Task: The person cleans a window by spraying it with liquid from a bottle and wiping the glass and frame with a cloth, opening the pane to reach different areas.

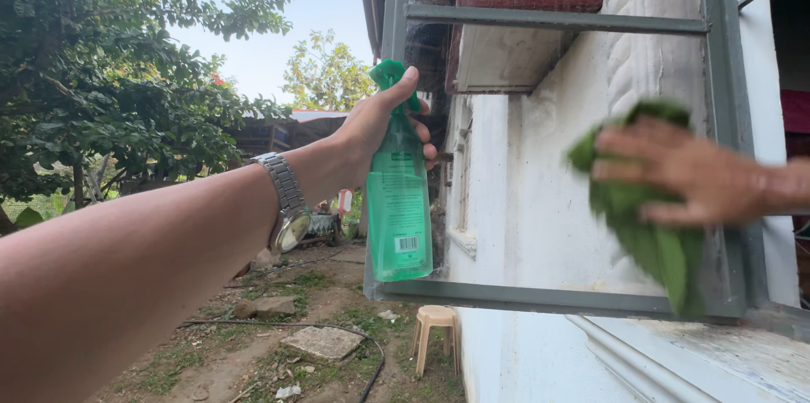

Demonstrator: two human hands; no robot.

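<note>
Green spray bottle (398, 200), gripped in the left hand (380, 120) at nine o'clock, faces the window pane (540, 158), streaky, while the right hand (683, 175) at three o'clock presses a green cloth (650, 243).

Background: small plastic stool (435, 324) on the dirt, flat stone slab (324, 340) near a black hose (371, 361), leafy tree (101, 74) left.
</note>
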